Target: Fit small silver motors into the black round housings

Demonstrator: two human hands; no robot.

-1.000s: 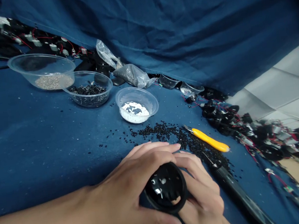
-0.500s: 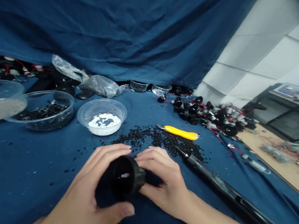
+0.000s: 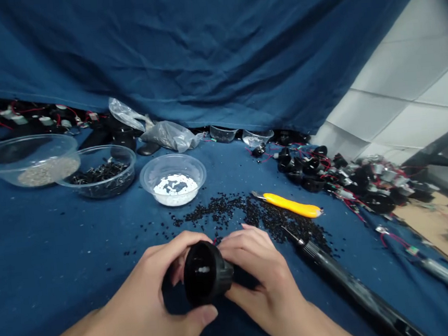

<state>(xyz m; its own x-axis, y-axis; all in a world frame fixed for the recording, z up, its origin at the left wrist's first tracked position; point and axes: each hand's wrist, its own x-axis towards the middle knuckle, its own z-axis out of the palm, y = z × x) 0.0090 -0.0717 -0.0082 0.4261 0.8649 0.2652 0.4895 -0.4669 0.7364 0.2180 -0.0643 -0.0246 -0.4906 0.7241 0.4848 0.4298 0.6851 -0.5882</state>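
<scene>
Between my hands is a hollow black plastic cup-shaped housing [image 3: 222, 275], its round open end facing left and towards me. A small pale spot shows inside. My right hand [image 3: 264, 271] grips its narrower right end, fingers over the top and thumb underneath. Curled around the open end, my left hand [image 3: 149, 300] has its fingertips behind the rim and its thumb at the lower edge. What lies behind the housing is hidden. Just right of my right hand, a black electric screwdriver [image 3: 343, 278] rests with its bit pointing at scattered small black pieces [image 3: 231, 209].
A yellow utility knife [image 3: 292, 205] lies on the black pieces. Clear plastic bowls hold white bits [image 3: 174, 185], black screw-like parts [image 3: 101, 171] and beige bits [image 3: 47, 170]. Wired black assemblies [image 3: 338, 173] pile up at right. A plastic bag [image 3: 172, 136] lies before the blue curtain.
The view has swung left, so the whole scene sits farther right and slightly lower. My left fingers and thumb have closed in on the housing's rim. My right hand keeps its grip.
</scene>
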